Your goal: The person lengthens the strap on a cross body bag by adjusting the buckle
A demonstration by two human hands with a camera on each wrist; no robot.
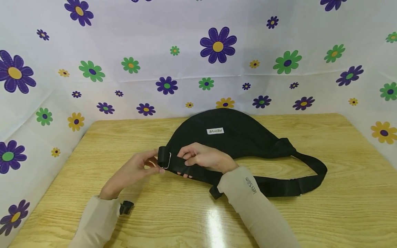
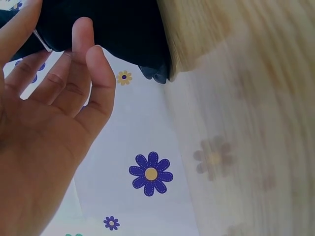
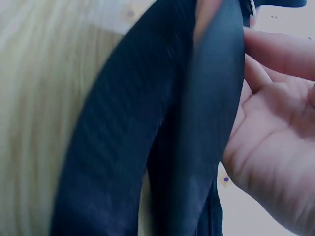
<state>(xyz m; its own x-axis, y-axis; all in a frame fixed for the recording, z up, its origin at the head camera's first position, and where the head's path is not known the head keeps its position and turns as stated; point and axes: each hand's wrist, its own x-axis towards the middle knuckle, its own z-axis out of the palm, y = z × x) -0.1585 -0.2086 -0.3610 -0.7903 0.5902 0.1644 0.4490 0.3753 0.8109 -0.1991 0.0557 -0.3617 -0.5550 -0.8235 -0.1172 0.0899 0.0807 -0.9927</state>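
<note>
Nearest the viewer, a small black plastic buckle piece [image 1: 126,207] lies on the pale wooden table [image 1: 173,220], just beside the left forearm's beige sleeve and partly hidden by it, so its full shape is hard to make out. Beyond it, the black woven strap [image 1: 186,167] is held between both hands. The left hand [image 1: 136,169] has its fingers [image 2: 81,54] loosely spread and touching the strap's end at the silver metal ring [image 1: 167,160]; whether the thumb pinches the ring cannot be told, since the head view hides the fingertips and the left wrist view shows only a sliver of metal. The right hand [image 1: 206,157] lies over the strap just right of the ring, its fingers [image 3: 275,51] curled round the band; the right wrist view is blurred and shows only doubled dark webbing. The strap runs under the right sleeve, loops out well to the right of the ring and returns to the black fabric waist bag [image 1: 229,134], which lies flat behind the hands with a small white label. Farthest, white sheeting printed with purple, green and yellow flowers [image 1: 217,44] encloses the table on three sides.
</note>
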